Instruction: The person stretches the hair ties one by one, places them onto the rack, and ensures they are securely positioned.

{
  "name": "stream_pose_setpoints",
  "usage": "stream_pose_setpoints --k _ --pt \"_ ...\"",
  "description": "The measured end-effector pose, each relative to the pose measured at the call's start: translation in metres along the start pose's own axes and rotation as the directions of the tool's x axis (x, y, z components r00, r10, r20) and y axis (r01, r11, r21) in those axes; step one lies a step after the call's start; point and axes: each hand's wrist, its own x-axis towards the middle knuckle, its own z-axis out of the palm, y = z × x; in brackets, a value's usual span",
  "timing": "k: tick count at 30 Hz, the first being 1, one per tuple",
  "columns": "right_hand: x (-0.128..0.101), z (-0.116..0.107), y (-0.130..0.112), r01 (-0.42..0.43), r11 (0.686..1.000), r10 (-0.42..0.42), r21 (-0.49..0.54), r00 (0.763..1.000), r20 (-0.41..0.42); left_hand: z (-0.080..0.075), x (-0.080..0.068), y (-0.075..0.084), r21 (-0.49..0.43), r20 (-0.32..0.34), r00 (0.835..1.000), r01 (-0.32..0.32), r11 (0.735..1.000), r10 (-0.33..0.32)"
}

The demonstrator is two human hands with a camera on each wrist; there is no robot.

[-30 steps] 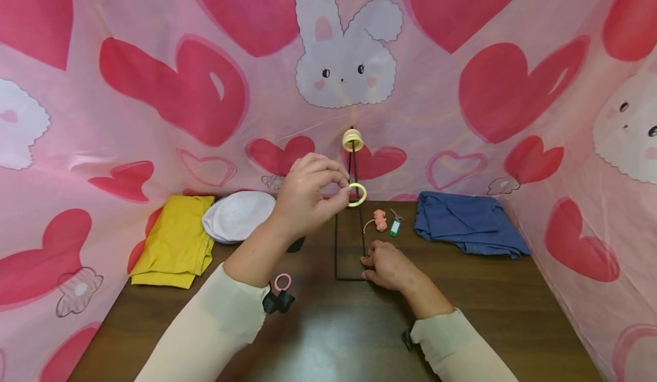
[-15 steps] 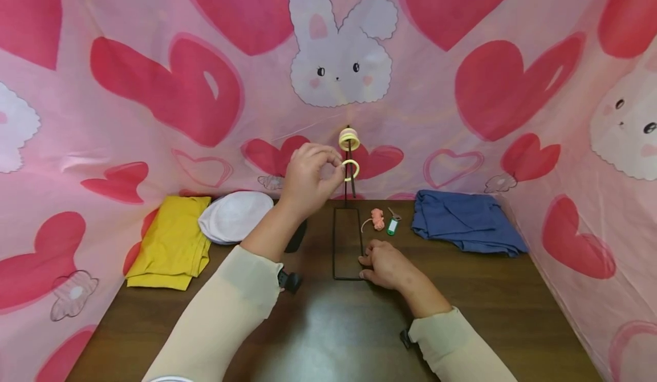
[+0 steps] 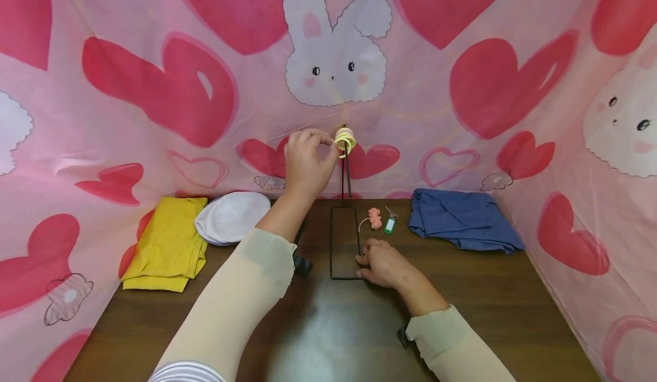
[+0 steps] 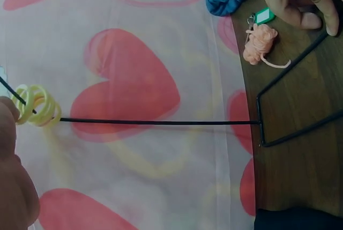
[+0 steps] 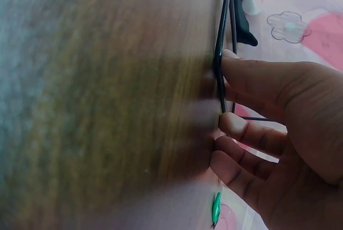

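A black wire stand [image 3: 331, 245] has a flat rectangular base on the table and a thin upright post. Several yellow rings [image 3: 347, 133] are gathered near its top, around the wire arm. My left hand [image 3: 308, 162] pinches another yellow ring [image 3: 343, 157] by its left edge, right at the arm and overlapping the others in the head view. In the left wrist view, the ring cluster [image 4: 45, 106] lies beside the fingertips. My right hand [image 3: 387, 265] grips the near right corner of the base between thumb and fingers, as the right wrist view also shows.
Behind the base's right side lie a coral yarn bundle [image 3: 374, 219] and a key with a green tag [image 3: 390, 223]. Folded blue cloth [image 3: 464, 222] is at back right; yellow cloth [image 3: 166, 245] and a white cap-like item [image 3: 233, 216] are at back left. A patterned curtain [image 3: 205, 142] surrounds the table.
My left hand has raised the yellow ring and carried it away from me, up to the rings at the stand's arm. The right hand keeps its grip on the base.
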Motion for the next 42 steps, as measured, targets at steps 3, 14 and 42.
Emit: stream_pose_setpoints --k 3,14,42 --pt "0.0 0.0 -0.001 -0.007 1.0 0.007 0.004 1.0 0.001 0.0 0.002 0.0 0.029 0.023 0.999 0.04 0.999 -0.04" --pt "-0.001 0.002 0.001 0.008 1.0 -0.008 -0.014 1.0 -0.012 -0.01 -0.025 -0.017 0.006 0.048 0.999 0.001 1.0 -0.001" --pt "0.0 0.002 0.002 0.022 1.0 -0.022 -0.003 1.0 -0.019 -0.078 -0.158 -0.097 -0.126 0.487 0.858 -0.116 0.985 0.163"
